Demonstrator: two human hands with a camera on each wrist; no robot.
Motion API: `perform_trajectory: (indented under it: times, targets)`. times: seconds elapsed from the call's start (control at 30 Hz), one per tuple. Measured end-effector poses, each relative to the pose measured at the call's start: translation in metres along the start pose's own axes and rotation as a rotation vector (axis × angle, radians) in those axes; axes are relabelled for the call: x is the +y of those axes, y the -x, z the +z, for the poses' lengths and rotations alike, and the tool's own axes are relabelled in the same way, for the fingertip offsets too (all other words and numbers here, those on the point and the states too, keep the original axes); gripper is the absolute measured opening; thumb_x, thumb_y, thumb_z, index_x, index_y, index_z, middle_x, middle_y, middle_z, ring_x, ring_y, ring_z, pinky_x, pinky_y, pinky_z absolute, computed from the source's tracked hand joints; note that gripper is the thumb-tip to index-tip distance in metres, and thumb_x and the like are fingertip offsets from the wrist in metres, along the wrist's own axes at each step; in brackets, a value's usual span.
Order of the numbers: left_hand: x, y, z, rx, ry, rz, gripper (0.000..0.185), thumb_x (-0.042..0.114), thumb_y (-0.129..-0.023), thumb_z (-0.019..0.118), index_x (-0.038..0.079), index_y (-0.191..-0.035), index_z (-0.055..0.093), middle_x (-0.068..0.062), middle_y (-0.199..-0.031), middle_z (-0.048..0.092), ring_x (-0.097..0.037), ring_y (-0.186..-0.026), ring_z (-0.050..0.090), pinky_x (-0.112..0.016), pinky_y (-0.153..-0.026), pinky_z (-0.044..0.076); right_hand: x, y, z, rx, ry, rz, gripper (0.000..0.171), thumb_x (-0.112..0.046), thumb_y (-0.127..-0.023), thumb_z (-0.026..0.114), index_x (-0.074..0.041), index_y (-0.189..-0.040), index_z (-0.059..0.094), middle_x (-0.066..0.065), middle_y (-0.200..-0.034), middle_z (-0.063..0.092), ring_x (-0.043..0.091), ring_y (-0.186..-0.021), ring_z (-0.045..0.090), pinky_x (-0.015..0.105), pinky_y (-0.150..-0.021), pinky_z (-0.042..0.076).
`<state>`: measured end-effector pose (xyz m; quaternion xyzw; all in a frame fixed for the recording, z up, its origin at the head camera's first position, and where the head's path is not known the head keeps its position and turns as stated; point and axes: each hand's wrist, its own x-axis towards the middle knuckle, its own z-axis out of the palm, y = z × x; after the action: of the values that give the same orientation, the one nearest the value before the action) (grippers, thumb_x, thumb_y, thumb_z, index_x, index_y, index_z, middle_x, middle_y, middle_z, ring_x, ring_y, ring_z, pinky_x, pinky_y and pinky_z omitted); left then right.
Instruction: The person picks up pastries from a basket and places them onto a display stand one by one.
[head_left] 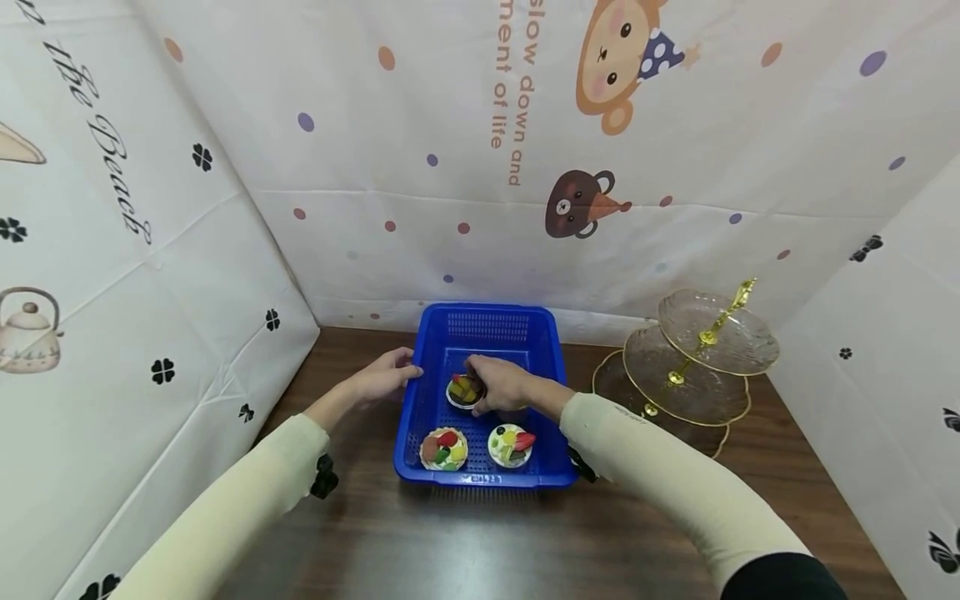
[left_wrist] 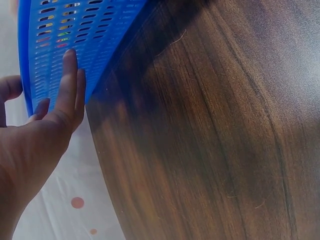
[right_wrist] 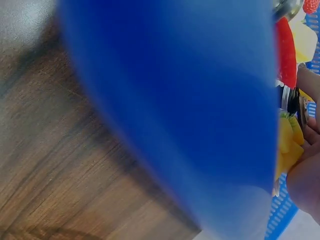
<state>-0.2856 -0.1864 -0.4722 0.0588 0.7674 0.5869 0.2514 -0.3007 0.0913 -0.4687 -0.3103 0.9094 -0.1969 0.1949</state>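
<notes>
A blue plastic basket (head_left: 491,481) stands on the table with fruit tarts inside. My right hand (head_left: 504,385) reaches into it and grips a tart topped with yellow fruit and dark pieces (head_left: 463,390), thumb and fingers at its sides. Yellow fruit chunks (right_wrist: 287,142) show beside the fingers in the right wrist view, partly hidden by the blurred basket wall. Nearer the front lie a tart with a strawberry and green pieces (head_left: 444,450) and a white-topped tart (head_left: 512,445). My left hand (head_left: 382,377) holds the basket's left rim, thumb over the edge, fingers along the outer wall (left_wrist: 95,30).
To the right of the basket stands a three-tier clear stand (head_left: 686,375) with gold edges and a gold handle. A dark wooden table (head_left: 375,533) lies beneath. White printed cloth (head_left: 420,242) hangs close behind and at both sides.
</notes>
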Motion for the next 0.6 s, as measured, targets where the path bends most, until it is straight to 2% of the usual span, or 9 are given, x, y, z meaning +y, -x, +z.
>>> perform_trajectory:
  times: [0.27, 0.6]
  targets:
    - [-0.0009, 0.0002, 0.0, -0.019, 0.004, 0.01, 0.041, 0.018, -0.114, 0.048, -0.002, -0.148, 0.04, -0.027, -0.139, 0.056, -0.036, -0.12, 0.066, -0.059, -0.101, 0.056, -0.0008, -0.001, 0.0044, 0.032, 0.061, 0.01, 0.072, -0.031, -0.089, 0.089, -0.011, -0.146, 0.05, 0.004, -0.128, 0.065, 0.017, -0.115, 0.063, 0.039, -0.104, 0.053]
    - [-0.0011, 0.0006, -0.0014, -0.023, 0.013, 0.018, 0.04, 0.016, -0.114, 0.048, -0.003, -0.148, 0.04, -0.028, -0.139, 0.056, -0.037, -0.12, 0.066, -0.057, -0.098, 0.058, 0.0003, -0.0007, 0.0087, 0.061, 0.058, 0.013, 0.068, -0.031, -0.092, 0.087, -0.009, -0.146, 0.053, 0.003, -0.126, 0.067, 0.017, -0.112, 0.064, 0.041, -0.104, 0.055]
